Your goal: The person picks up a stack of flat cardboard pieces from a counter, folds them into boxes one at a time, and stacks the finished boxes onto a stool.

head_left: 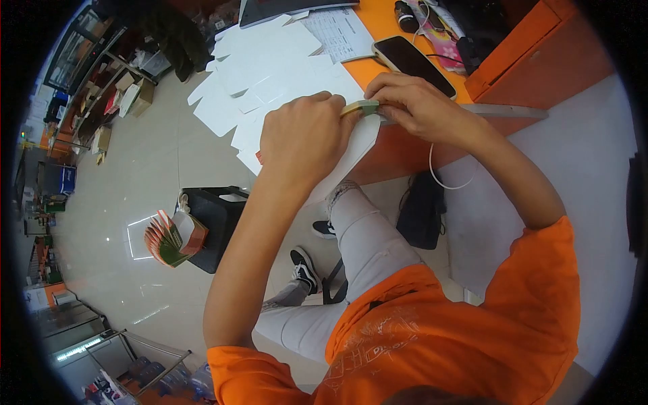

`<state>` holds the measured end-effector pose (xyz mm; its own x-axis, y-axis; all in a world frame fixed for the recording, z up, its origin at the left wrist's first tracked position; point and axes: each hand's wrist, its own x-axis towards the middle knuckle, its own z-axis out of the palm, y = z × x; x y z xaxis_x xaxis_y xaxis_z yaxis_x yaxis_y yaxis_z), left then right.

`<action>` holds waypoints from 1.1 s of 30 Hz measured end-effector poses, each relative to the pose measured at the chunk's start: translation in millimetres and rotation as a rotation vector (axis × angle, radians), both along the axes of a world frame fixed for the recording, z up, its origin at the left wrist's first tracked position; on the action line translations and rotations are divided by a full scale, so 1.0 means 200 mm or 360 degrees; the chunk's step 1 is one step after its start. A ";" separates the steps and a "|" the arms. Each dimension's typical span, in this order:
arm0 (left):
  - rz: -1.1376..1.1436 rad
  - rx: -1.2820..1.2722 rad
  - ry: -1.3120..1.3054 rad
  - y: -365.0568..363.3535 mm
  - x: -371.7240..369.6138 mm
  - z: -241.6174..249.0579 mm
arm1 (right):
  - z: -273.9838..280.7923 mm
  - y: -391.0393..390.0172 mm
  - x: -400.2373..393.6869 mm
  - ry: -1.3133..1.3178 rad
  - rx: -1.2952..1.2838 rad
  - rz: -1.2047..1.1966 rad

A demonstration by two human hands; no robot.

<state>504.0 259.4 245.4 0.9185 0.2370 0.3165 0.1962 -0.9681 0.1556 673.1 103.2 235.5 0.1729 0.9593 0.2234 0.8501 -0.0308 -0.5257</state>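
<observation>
At the desk edge, my left hand is closed in a fist around the near end of a white cardboard box blank. A narrow green and yellowish folded strip shows between my two hands, apparently the blank's printed flap. My right hand pinches the strip's other end, thumb and fingers pressed together. The left fingertips are partly hidden behind the fist. Under and beyond my hands, several more flat white box blanks lie spread in an overlapping pile.
A phone lies on the orange desk by my right hand, near a printed sheet. To the left, a black stool carries a fanned stack of orange and green folded cartons. A white cable hangs below the desk edge.
</observation>
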 end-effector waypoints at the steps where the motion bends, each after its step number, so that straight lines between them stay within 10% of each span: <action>1: 0.0007 -0.0097 0.0075 0.02 0.01 0.02 | 0.00 0.01 0.02 -0.0002 0.0005 0.0009; 19: -0.0031 -0.0075 0.0138 0.13 0.07 0.00 | -0.07 0.00 -0.04 0.0075 0.0076 -0.0234; 33: 0.0243 0.0157 -0.0073 0.20 0.15 -0.24 | -0.10 0.10 -0.13 -0.0894 0.0105 -0.0183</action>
